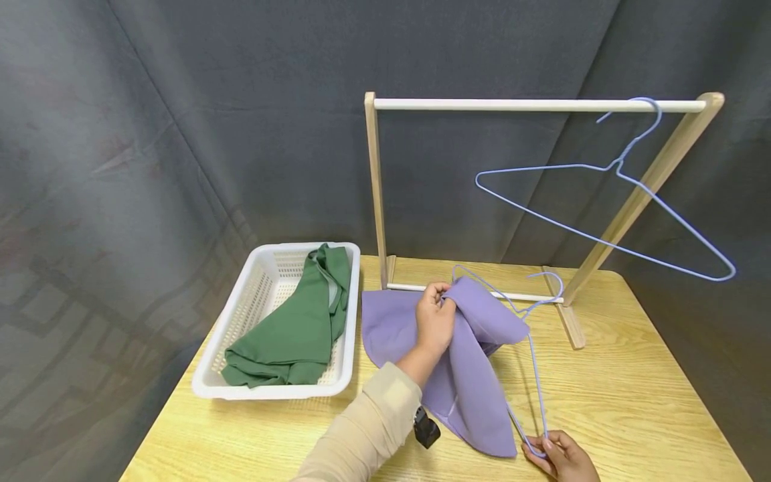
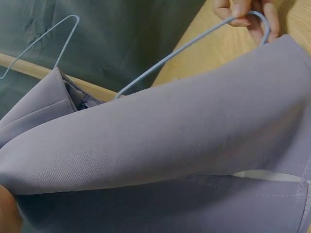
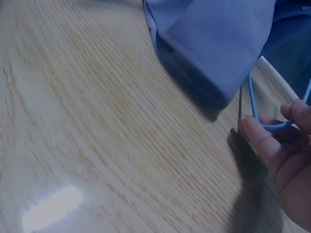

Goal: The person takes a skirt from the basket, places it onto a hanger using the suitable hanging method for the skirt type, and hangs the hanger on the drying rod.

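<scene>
My left hand [image 1: 435, 320] pinches a purple garment [image 1: 482, 395] near its upper edge, lifting a fold while the rest drapes onto the table. A light blue wire hanger [image 1: 538, 381] runs partly behind and inside the cloth, its hook pointing away from me. At the hanger's near corner, my right hand [image 1: 563, 456] grips the wire between thumb and fingers. In the left wrist view the purple cloth [image 2: 146, 136] covers the hanger's middle, and only a bit of the left hand [image 2: 7, 211] shows. The right wrist view shows the right hand [image 3: 291, 160] around the bent wire end.
A wooden rack [image 1: 375, 181] with a white top rail [image 1: 506, 105] stands at the table's back. Another blue hanger [image 1: 542, 209] hangs at the rail's right end. On the left, a white plastic basket [image 1: 207, 365] holds a folded green garment [image 1: 295, 328].
</scene>
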